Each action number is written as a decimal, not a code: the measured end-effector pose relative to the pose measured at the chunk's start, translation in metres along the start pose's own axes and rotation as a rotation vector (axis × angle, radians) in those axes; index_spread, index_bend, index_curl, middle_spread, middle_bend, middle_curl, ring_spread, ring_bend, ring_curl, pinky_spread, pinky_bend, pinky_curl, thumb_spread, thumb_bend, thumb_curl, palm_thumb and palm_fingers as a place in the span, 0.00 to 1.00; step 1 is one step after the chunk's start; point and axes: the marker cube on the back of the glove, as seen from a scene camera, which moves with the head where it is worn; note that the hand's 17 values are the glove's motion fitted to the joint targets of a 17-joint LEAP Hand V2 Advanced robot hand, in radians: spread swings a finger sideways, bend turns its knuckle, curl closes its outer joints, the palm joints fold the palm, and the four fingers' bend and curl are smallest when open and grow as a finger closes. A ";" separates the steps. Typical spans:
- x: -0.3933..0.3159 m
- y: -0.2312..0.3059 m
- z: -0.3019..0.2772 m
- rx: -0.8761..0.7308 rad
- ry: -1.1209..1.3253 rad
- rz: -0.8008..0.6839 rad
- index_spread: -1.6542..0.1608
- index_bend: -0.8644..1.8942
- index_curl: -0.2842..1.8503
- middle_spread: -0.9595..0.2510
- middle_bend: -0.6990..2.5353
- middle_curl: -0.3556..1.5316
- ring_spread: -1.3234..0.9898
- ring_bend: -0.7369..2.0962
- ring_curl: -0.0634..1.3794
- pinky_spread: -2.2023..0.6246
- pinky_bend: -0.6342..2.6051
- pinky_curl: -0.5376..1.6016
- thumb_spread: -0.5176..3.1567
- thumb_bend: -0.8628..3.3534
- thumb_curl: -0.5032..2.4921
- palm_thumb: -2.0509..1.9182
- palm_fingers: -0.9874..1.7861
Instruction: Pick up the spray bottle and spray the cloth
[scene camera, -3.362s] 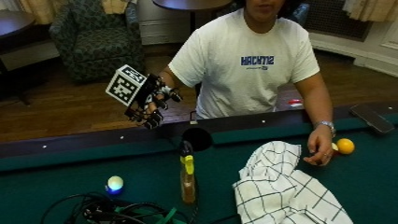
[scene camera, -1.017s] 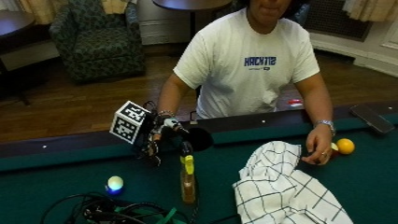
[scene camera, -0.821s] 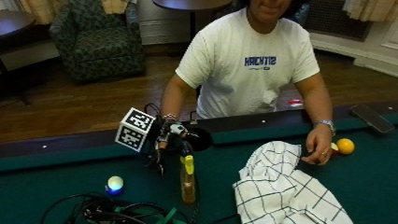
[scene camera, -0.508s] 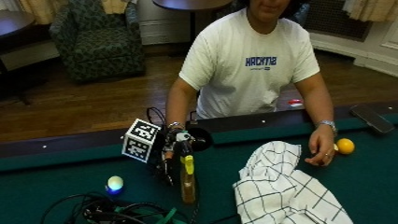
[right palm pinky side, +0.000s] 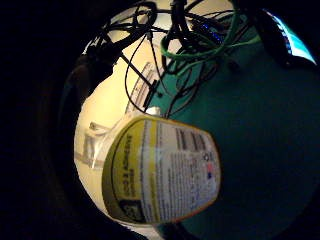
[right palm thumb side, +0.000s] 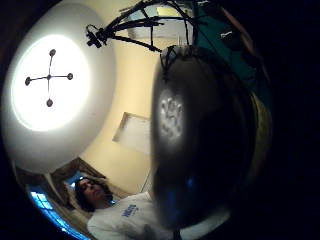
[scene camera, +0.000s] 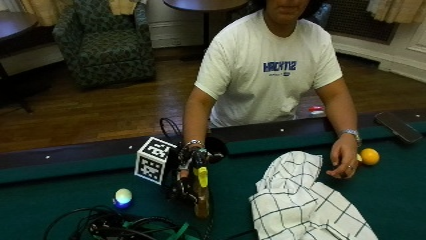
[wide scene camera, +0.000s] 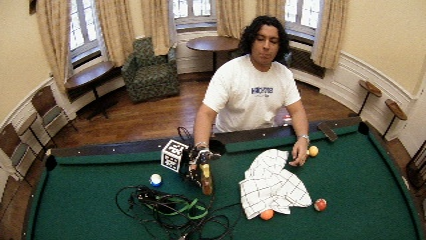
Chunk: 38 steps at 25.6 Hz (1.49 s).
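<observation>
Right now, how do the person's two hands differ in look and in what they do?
The right hand wears a black glove; the left hand is bare, with a watch at its wrist. The right hand is at the spray bottle; the left hand rests on the table beside the cloth. Both are low over the green table.

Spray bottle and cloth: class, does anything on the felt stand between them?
Nothing visible does. The spray bottle stands upright with the gloved hand right at it, and bare green felt separates it from the cloth. The cables lie on the bottle's other side.
</observation>
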 end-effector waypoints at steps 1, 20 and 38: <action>0.001 -0.002 0.001 0.003 -0.002 -0.001 0.72 0.33 0.24 0.69 0.34 0.41 0.52 0.49 0.30 0.81 0.35 0.43 0.39 0.19 0.31 0.67 0.54; -0.024 -0.028 0.000 0.150 0.056 -0.102 0.75 0.42 0.29 0.63 0.38 0.45 0.49 0.52 0.34 0.70 0.34 0.43 0.35 0.22 0.34 0.73 0.87; -0.267 -0.024 -0.023 -0.186 -0.018 -0.298 0.78 0.46 0.36 0.64 0.41 0.48 0.48 0.53 0.37 0.68 0.35 0.44 0.27 0.20 0.39 0.75 0.85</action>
